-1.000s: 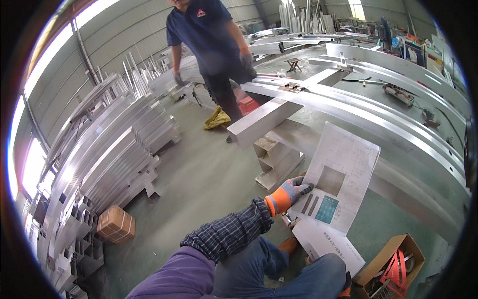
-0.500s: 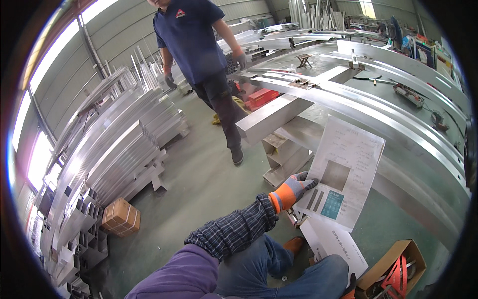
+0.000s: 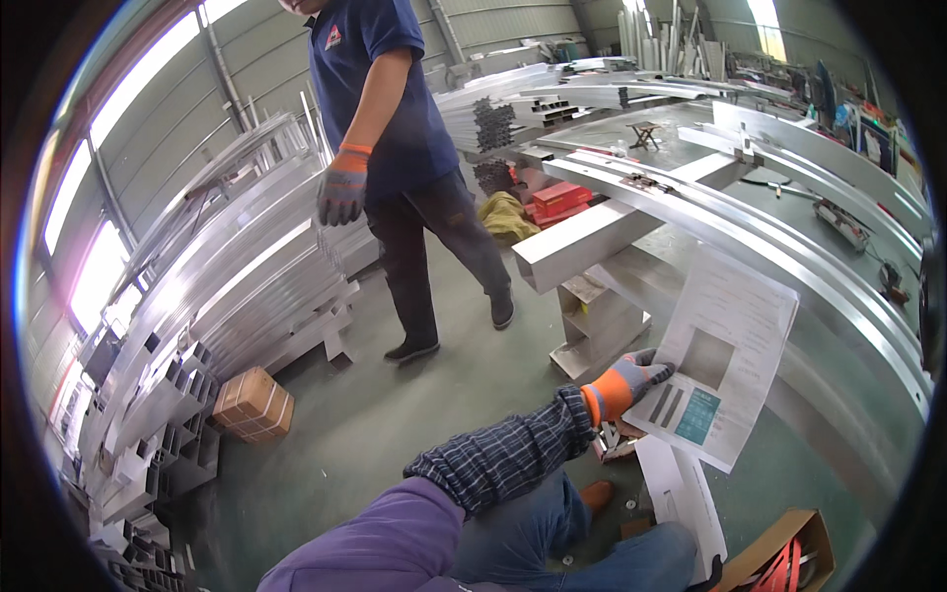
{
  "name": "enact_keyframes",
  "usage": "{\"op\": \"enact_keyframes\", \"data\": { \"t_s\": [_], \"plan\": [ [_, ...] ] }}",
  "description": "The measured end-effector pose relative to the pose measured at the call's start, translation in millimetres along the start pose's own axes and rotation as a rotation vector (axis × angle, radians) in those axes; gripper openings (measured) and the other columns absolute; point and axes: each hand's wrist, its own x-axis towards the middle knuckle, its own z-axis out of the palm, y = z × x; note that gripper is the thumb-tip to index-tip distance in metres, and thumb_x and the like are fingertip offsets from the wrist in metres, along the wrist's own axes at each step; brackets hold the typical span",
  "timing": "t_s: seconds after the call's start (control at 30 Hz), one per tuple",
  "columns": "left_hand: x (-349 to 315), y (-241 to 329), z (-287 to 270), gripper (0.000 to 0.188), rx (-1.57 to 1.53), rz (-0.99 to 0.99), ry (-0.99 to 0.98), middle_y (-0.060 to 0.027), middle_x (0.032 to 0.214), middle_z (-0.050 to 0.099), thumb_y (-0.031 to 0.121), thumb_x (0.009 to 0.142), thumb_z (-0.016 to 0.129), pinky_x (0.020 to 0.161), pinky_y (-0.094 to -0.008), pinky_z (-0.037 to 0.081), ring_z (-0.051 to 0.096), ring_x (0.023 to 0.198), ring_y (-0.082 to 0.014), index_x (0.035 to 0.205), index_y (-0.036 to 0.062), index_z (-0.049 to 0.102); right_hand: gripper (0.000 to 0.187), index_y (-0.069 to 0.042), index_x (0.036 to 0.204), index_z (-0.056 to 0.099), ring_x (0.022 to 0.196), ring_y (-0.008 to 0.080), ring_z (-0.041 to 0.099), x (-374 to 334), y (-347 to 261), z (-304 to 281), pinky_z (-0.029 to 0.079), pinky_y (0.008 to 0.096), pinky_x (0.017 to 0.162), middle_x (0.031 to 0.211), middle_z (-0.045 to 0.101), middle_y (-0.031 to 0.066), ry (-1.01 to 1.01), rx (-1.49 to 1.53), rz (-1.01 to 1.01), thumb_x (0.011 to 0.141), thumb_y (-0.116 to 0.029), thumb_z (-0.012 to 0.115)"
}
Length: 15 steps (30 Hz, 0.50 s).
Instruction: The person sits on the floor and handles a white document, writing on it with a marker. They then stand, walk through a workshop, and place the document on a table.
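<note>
My left hand (image 3: pixel 627 383), in a grey and orange work glove, pinches the left edge of a printed paper sheet (image 3: pixel 755 355). The sheet is held up in front of me, tilted, with a grey rectangle, dark bars and a teal block on it. Below it is a long white printed sheet or board (image 3: pixel 688 498), partly covered by the paper. At that board's lower end a dark gloved fingertip shows, seemingly of my right hand (image 3: pixel 713 572); the rest of this hand is out of the picture.
A person (image 3: pixel 395 128) in gloves stands ahead. Metal profiles (image 3: pixel 266 286) are stacked at left, beside a strapped carton (image 3: pixel 254 404). A large square metal beam (image 3: pixel 582 237) and long rails (image 3: pixel 789 252) lie at right. An open cardboard box (image 3: pixel 774 553) holds red tools at lower right.
The other person has come closer. My view has shifted, so the surroundings sit differently in the picture. My left hand still holds the paper sheet; less of my right hand shows.
</note>
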Motion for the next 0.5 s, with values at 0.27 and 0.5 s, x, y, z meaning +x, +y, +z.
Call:
{"op": "enact_keyframes", "data": {
  "t_s": [0.27, 0.5],
  "plan": [
    [34.5, -14.7, -26.0, 0.03, 0.839, 0.512, -0.031, -0.01, 0.102, 0.07, 0.026, 0.095, 0.062, 0.076, -0.0341, 0.054, 0.067, 0.084, -0.0196, 0.119, 0.0074, 0.064, 0.058, -0.004, 0.133, 0.05, 0.115, 0.0313, 0.057, -6.4, -5.8, -6.5, 0.046, 0.0423, 0.101, 0.125, 0.059, 0.0175, -0.062, 0.031, -0.078, 0.089, -0.04, 0.06],
    [43.2, -0.9, -12.3, 0.026, -0.083, 0.192, 0.015, -0.0038, 0.103, 0.068, 0.018, 0.095, 0.063, 0.074, -0.0267, 0.055, 0.065, 0.089, -0.0109, 0.117, 0.0041, 0.062, 0.059, -0.003, 0.137, 0.046, 0.117, 0.0311, 0.056, -31.9, -21.5, 0.6, 0.045, 0.0423, 0.103, 0.13, 0.058, 0.015, -0.11, -0.009, -0.259, 0.09, -0.037, 0.059]
  ]
}}
